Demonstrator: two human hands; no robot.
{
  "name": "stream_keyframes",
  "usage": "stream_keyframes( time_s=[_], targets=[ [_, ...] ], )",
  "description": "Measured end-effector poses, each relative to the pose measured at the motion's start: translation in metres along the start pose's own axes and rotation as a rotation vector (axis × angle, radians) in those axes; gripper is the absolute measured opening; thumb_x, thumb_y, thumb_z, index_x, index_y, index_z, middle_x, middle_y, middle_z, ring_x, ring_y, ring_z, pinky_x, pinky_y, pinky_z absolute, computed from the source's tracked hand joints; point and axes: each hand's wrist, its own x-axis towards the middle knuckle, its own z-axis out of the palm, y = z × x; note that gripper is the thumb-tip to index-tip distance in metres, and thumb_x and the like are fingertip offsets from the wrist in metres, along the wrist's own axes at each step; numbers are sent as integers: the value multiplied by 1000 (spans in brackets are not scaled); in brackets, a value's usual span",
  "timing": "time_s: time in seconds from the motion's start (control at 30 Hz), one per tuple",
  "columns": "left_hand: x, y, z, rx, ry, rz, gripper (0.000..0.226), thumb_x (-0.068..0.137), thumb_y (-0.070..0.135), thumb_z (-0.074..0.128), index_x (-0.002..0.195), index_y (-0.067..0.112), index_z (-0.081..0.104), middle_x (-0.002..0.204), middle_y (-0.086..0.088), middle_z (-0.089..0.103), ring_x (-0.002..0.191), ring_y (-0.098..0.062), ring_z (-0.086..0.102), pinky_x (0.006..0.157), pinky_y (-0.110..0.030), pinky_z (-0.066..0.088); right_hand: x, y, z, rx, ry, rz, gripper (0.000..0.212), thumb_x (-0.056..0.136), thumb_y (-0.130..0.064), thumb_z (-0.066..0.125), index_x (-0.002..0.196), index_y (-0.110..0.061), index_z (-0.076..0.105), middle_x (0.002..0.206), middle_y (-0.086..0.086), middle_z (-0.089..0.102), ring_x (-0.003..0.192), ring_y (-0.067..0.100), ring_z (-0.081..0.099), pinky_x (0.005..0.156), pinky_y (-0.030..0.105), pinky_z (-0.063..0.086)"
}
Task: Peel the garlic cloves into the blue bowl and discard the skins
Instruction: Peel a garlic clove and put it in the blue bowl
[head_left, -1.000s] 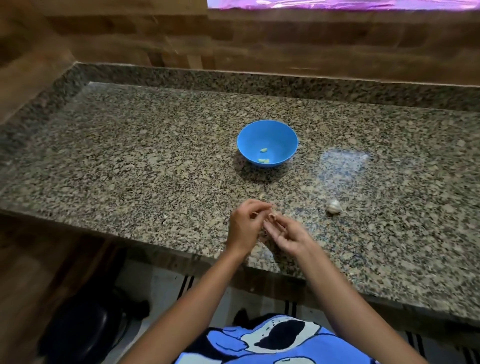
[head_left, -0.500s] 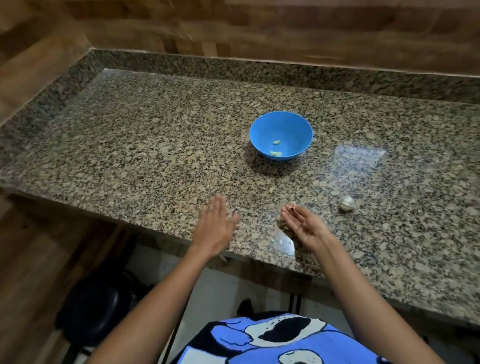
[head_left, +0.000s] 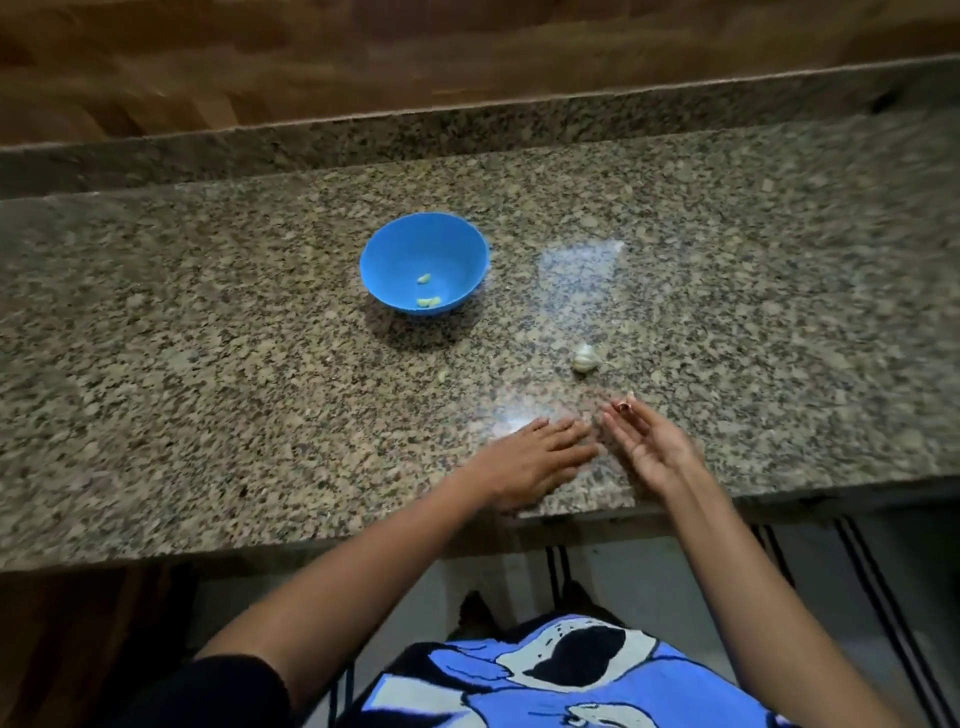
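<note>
Left hand (head_left: 535, 457) lies flat on the granite counter (head_left: 208, 364) close to its near edge, palm down, fingers straight and only slightly apart, holding nothing. Just to its right, not touching it, the right hand (head_left: 652, 449) is raised on its edge with the palm turned leftward. Its fingers are mostly straight, and the thumb and forefinger tips pinch a small reddish-brown garlic piece (head_left: 623, 407). Motion blur makes it impossible to tell whether this is a clove or only skin.

A little beyond the right hand, apart from it, a whitish garlic bulb (head_left: 584, 358) sits on the counter with a thin wisp of skin trailing to its right. The blue bowl (head_left: 395, 249) stands upright farther back and to the left, well apart from both hands and from the bulb. Inside it are pale peeled cloves: one (head_left: 424, 279) near the middle of the bottom and a couple more (head_left: 429, 301) lying together against the near wall.

Two patches of glare shine on the polished stone, one (head_left: 576, 270) to the right of the bowl and one (head_left: 514, 418) at the left hand's fingertips. A low granite upstand (head_left: 467, 130) runs along the far edge of the counter, with a wood-grain wall (head_left: 363, 52) above it. At the bottom of the view is the person's blue shirt (head_left: 675, 691) with a black-and-white print, over a pale floor.
</note>
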Motion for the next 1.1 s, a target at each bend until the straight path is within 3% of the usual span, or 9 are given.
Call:
stream_keyframes(
  time_s=[0.1,0.2,0.37,0.47,0.7,0.8,0.9,0.97,1.1],
  targets=[
    [-15,-12,1,-35,35,221,38,101,19,39,137,13,49,145,-12,43,134,-27,40,113,-38,30,-5,4,-10,4,11,-26,14,93,-5,49,86,3,57,64,12,70,61,16,70,54,21,56],
    [-53,-36,0,6,27,305,39,98,12,40,137,11,47,140,-12,49,128,-26,47,109,-39,37,-12,10,-6,-30,1,-31,10,91,-3,51,86,2,58,69,13,70,66,18,71,59,22,57],
    [-127,-72,-11,128,43,268,45,94,17,37,139,19,43,141,-4,46,129,-15,40,106,-34,36,-18,28,17,-121,-40,11,6,88,-2,55,86,1,59,78,16,68,67,19,70,57,21,57],
    [-167,-85,-14,155,63,187,46,91,17,43,137,19,42,133,-7,55,119,-20,55,96,-34,48,-17,39,34,-197,-69,38,5,89,-2,55,88,1,58,81,15,66,69,19,69,58,22,57],
    [-211,-80,-11,230,285,-69,36,70,11,74,105,9,67,101,-10,70,84,-22,70,68,-31,59,-10,73,71,-296,-143,153,7,91,-2,52,89,3,57,84,17,64,71,22,68,53,21,56],
    [-209,-64,-6,142,397,-270,21,73,14,68,93,8,68,89,-6,70,73,-16,68,63,-28,59,-8,85,81,-335,-169,211,8,91,-2,53,87,4,57,83,18,64,63,21,70,53,22,56],
    [-192,-44,-10,-296,657,-748,16,85,8,64,99,11,70,94,-1,70,75,-5,64,69,-21,58,-6,89,87,-366,-171,234,8,90,-1,54,87,5,58,83,18,64,61,21,70,52,23,56],
    [-174,-37,-10,-428,752,-964,20,88,6,62,105,10,70,101,0,70,78,-5,64,70,-12,53,-6,91,90,-391,-173,235,8,90,-2,54,87,4,58,86,17,63,63,22,70,51,21,55],
    [-138,-20,-8,-320,684,-1014,23,94,18,55,114,12,65,106,-1,64,96,-14,59,84,-20,50,-10,88,94,-448,-204,209,9,92,-3,53,91,3,58,89,16,63,78,23,67,61,23,58]
  ],
)
